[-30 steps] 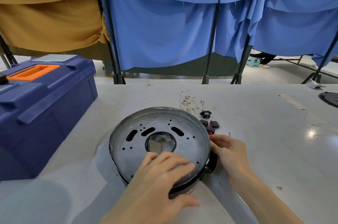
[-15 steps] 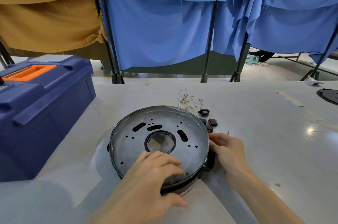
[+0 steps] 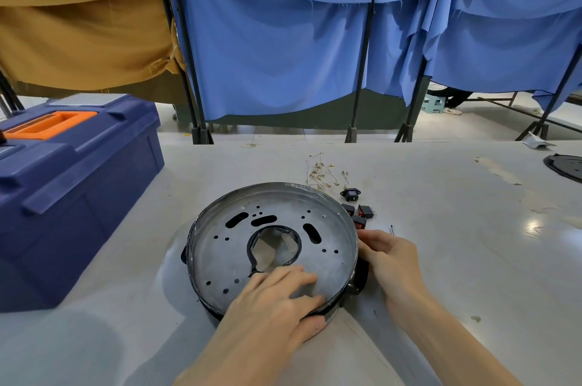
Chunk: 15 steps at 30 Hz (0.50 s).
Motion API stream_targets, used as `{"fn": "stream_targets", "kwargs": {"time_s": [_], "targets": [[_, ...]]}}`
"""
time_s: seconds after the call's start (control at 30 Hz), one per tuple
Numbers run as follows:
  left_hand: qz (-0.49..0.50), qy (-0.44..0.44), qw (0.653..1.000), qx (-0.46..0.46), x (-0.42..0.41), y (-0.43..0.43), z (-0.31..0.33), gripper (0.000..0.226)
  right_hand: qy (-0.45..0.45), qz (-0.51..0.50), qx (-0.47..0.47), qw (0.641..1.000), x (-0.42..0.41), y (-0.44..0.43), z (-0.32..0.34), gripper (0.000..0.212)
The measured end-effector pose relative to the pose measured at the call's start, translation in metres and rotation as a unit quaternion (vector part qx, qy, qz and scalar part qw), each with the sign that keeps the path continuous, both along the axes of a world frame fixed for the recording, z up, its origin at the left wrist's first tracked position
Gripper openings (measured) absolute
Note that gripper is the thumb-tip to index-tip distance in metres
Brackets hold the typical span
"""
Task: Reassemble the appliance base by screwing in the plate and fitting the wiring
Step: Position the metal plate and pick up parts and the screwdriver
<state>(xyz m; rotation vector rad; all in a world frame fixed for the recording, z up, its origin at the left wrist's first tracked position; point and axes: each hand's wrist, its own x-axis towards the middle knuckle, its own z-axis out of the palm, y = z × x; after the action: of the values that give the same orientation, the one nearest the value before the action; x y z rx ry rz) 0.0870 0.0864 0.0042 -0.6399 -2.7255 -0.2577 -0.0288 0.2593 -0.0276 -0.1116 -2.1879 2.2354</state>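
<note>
the round base (image 3: 220, 259) has turned clockwise under the hands. its three long slots (image 3: 264, 221), grouped toward the upper left a second ago, now reach further round to the right. a black lug (image 3: 183, 255) has come into view at its left edge. the left hand (image 3: 271, 307), fingers on the plate and thumb on the outer wall, has slid slightly left.

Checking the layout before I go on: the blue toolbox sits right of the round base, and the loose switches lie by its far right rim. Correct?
No: the head view shows the blue toolbox left of the round base. The loose switches do lie by its far right rim.
</note>
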Motion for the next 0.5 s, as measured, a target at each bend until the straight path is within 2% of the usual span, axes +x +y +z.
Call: {"fn": "stream_targets", "kwargs": {"time_s": [0.1,0.23,0.4,0.5], "targets": [[0.006,0.014,1.0,0.002,0.002,-0.003,0.003,0.022,-0.011,0.008,-0.013,1.0,-0.002,0.0,-0.001,0.011],[0.014,0.033,0.999,0.012,0.002,-0.007,0.003,0.02,-0.012,0.006,-0.047,0.999,-0.006,0.01,0.01,0.02],[0.022,0.077,0.997,0.014,0.001,-0.006,0.001,0.016,0.099,-0.081,0.093,0.987,-0.016,0.045,0.029,0.021],[0.023,0.091,0.995,0.02,-0.001,-0.005,-0.002,0.011,0.119,-0.068,0.197,0.971,-0.021,0.062,0.034,0.017]]}}
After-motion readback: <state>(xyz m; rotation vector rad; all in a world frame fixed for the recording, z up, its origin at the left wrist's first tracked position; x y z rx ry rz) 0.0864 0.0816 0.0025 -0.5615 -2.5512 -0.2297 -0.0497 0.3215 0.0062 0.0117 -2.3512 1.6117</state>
